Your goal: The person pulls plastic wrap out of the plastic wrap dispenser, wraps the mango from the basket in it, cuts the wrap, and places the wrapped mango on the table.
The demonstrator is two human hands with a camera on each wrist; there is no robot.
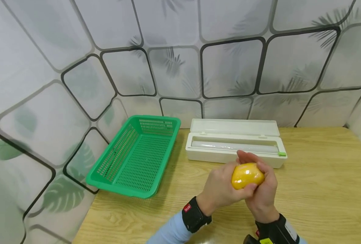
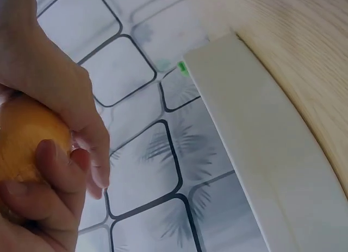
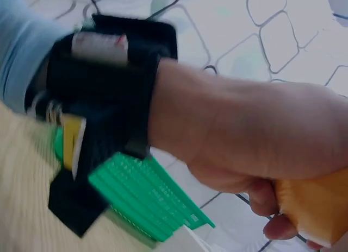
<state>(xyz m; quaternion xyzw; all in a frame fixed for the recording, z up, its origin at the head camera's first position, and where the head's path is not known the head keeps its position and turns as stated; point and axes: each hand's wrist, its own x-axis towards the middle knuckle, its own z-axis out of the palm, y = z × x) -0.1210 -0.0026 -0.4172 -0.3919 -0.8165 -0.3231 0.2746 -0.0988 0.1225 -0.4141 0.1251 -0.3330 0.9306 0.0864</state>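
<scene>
A rounded yellow-orange fruit (image 1: 247, 175), its surface glossy like clear film, is held between both hands above the table. My left hand (image 1: 221, 184) grips it from the left, with the thumb laid across its lower front. From the right, my right hand (image 1: 266, 193) cups it, fingers reaching up behind. In the left wrist view, fingertips curl over the fruit (image 2: 30, 140). Part of the fruit (image 3: 315, 203) shows under the right hand in the right wrist view. Just behind the hands stands a white cling film dispenser (image 1: 211, 155), lid up, a roll inside.
A green plastic basket (image 1: 174, 135) with slotted sides stands at the left of the wooden table (image 1: 327, 183), its inside bare. The dispenser's raised lid (image 1: 233, 127) lies close to the patterned wall covering (image 1: 177, 71). A green slider (image 1: 282, 154) sits at the dispenser's right end.
</scene>
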